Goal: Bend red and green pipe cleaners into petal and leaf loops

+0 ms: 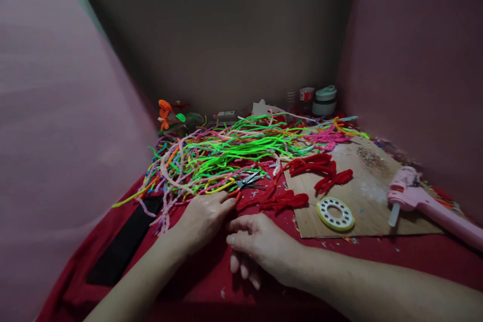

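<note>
My left hand rests on the red cloth at the near edge of a big tangle of coloured pipe cleaners, its fingers curled over a red pipe cleaner end. Close beside it, my right hand lies knuckles up with fingers bent downward; what they hold, if anything, is hidden. Small scissors lie just beyond my left fingertips.
A wooden board at right carries red pipe cleaner pieces, a yellow-white ring and a pink glue gun. Jars stand at the back wall. A pipe-cleaner flower sits back left. A black strip lies on the left.
</note>
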